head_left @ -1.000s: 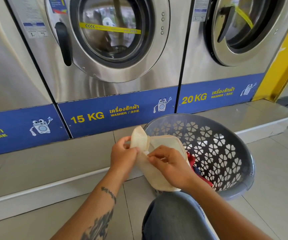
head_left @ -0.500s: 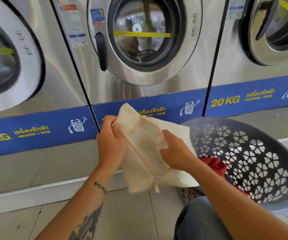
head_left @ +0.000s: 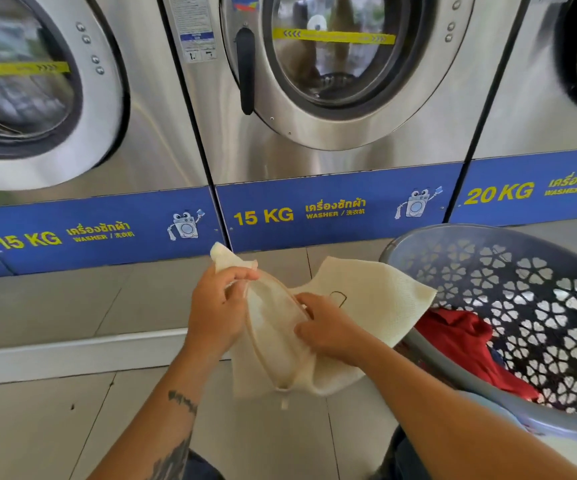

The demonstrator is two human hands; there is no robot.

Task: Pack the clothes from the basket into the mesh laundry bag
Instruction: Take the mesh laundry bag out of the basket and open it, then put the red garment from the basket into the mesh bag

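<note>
A cream mesh laundry bag (head_left: pixel 377 296) hangs in front of me, held in both hands above the floor. My left hand (head_left: pixel 216 311) pinches its upper left edge. My right hand (head_left: pixel 325 329) grips the other lip, and the zipped mouth gapes between the hands. To the right stands a grey plastic basket (head_left: pixel 557 258) with flower-shaped holes. Red clothes (head_left: pixel 464 344) lie inside it, with a bit of dark blue fabric beside them.
Steel front-loading washers (head_left: pixel 332 81) with blue 15 KG and 20 KG bands fill the wall ahead. They stand on a raised tiled step (head_left: pixel 72 306) with a white edge. My knees in jeans show at the bottom.
The hands have pulled the bag's mouth apart, so it gapes wider. The bag sits lower than before, and the view has shifted left, showing more of the left washer.
</note>
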